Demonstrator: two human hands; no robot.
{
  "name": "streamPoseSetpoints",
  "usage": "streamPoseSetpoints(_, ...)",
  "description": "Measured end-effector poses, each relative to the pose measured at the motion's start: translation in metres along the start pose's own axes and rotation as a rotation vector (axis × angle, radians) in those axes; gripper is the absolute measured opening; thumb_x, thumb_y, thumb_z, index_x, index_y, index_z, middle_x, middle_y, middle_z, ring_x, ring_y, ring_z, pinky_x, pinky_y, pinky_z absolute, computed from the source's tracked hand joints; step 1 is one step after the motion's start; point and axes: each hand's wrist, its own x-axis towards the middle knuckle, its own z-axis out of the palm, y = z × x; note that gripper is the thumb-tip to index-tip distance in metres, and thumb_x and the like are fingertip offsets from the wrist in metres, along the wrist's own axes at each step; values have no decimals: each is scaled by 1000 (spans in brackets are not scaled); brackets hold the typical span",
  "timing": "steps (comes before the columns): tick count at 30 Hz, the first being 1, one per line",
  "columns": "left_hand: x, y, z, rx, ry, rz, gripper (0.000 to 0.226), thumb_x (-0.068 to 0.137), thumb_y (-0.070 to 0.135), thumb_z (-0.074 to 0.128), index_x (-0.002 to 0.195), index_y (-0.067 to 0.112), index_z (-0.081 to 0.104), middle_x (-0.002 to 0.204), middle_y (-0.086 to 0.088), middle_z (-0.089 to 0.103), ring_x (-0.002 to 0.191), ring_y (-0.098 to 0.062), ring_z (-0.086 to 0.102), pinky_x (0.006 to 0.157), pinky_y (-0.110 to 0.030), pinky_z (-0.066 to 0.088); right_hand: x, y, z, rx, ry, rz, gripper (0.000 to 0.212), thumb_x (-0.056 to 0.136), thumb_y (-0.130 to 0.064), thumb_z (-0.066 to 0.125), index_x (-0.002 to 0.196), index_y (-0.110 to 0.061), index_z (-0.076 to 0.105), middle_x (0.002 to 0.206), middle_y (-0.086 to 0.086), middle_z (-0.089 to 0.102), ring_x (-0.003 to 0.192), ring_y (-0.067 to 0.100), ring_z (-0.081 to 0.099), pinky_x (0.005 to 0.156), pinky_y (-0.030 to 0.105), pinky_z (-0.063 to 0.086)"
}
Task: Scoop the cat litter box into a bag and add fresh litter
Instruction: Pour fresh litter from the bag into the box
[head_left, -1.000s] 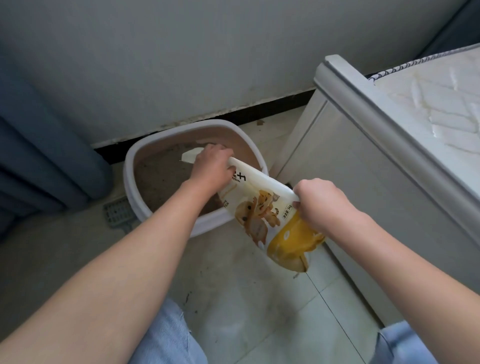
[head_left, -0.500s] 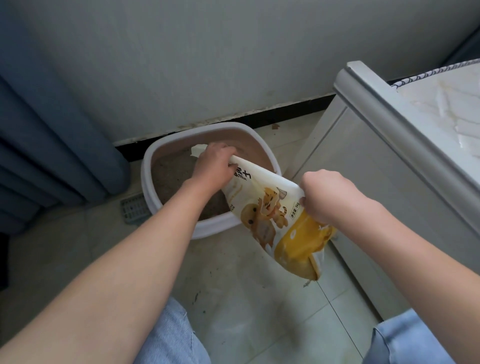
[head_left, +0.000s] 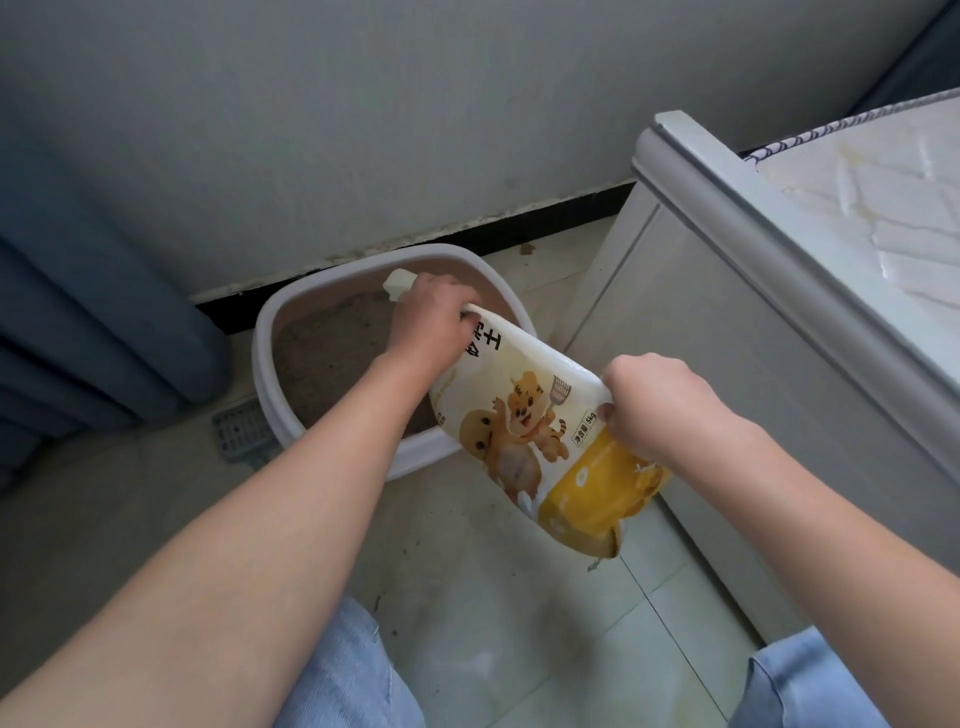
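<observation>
A white and yellow litter bag (head_left: 524, 431) with a cartoon tiger is tilted over the near right rim of the litter box (head_left: 267, 374), its mouth end pointing into the box. My left hand (head_left: 428, 325) grips the bag's top end above the brown litter (head_left: 332, 358). My right hand (head_left: 654, 405) pinches the bag's upper edge near its yellow bottom part, which hangs above the floor. The bag's opening is hidden behind my left hand.
The box stands on the tiled floor against a grey wall. A blue curtain (head_left: 88, 322) hangs at the left, a grey floor drain grate (head_left: 239, 428) lies beside the box, and a white bed frame with mattress (head_left: 779, 291) stands close on the right. My knees show at the bottom.
The hands and bag keep the same hold and tilt over the box. The view has shifted, showing more of the wall and bed.
</observation>
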Motion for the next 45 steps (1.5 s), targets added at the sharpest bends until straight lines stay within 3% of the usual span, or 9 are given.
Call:
streamPoseSetpoints(5, 5, 9, 6, 22, 7, 11, 18, 92, 22, 62, 105, 21, 74, 105, -2, 68, 109, -27, 55, 93, -45, 46, -2, 8, 3, 28, 7, -9, 6, 89, -13, 57, 85, -9, 59, 70, 6, 56, 60, 23, 51, 49, 28, 39)
streamPoseSetpoints(9, 5, 10, 4, 131, 16, 1, 16, 96, 28, 56, 101, 20, 69, 98, 0, 66, 100, -27, 59, 111, -48, 30, -1, 13, 3, 30, 20, -29, 11, 91, -18, 57, 84, -9, 58, 71, 6, 57, 66, 28, 56, 54, 29, 43)
streamPoseSetpoints(14, -6, 2, -3, 184, 9, 80, 16, 96, 29, 55, 96, 21, 68, 95, 3, 67, 98, -25, 60, 115, -47, 25, 2, 24, 15, 56, 23, -16, 20, 94, -24, 56, 78, -13, 53, 71, 4, 55, 67, 27, 55, 56, 29, 41)
streamPoseSetpoints(17, -10, 2, -8, 229, -1, 148, 18, 97, 31, 54, 96, 22, 69, 97, 4, 68, 98, -23, 61, 111, -44, 28, 5, 36, 30, 109, 29, 2, 25, 95, -26, 57, 73, -14, 51, 69, 4, 54, 67, 28, 55, 57, 30, 42)
streamPoseSetpoints(26, -17, 19, 4, 295, 73, 393, 18, 93, 30, 58, 86, 19, 70, 84, 5, 68, 82, -23, 62, 89, -41, 41, 7, 72, 88, 165, 79, 40, 22, 98, -34, 50, 83, -21, 58, 81, 4, 63, 81, 32, 61, 61, 33, 42)
streamPoseSetpoints(30, -17, 31, 12, 296, 100, 481, 18, 93, 30, 60, 85, 18, 70, 84, 4, 70, 80, -23, 62, 85, -41, 44, 11, 83, 110, 219, 87, 88, 25, 98, -38, 49, 89, -21, 63, 87, 5, 68, 86, 34, 63, 67, 36, 48)
streamPoseSetpoints(37, -16, 45, 23, 305, 85, 537, 20, 92, 31, 63, 82, 18, 72, 80, 4, 70, 78, -24, 63, 78, -38, 43, 20, 89, 129, 326, 56, 146, 19, 96, -34, 49, 86, -24, 61, 93, 9, 70, 91, 35, 63, 64, 33, 38)
streamPoseSetpoints(40, -14, 48, 27, 313, 106, 561, 18, 90, 30, 66, 80, 18, 73, 77, 4, 69, 74, -24, 62, 75, -38, 43, 24, 81, 116, 443, 152, 106, 22, 87, -42, 57, 84, -20, 60, 81, 2, 65, 84, 29, 61, 60, 34, 42)
streamPoseSetpoints(45, -15, 54, 31, 313, 104, 611, 17, 88, 28, 66, 78, 17, 73, 74, 3, 68, 72, -25, 61, 72, -36, 43, 32, 47, 87, 615, 317, -53, 29, 83, -38, 65, 110, -28, 62, 99, -5, 65, 93, 18, 57, 76, 37, 51)
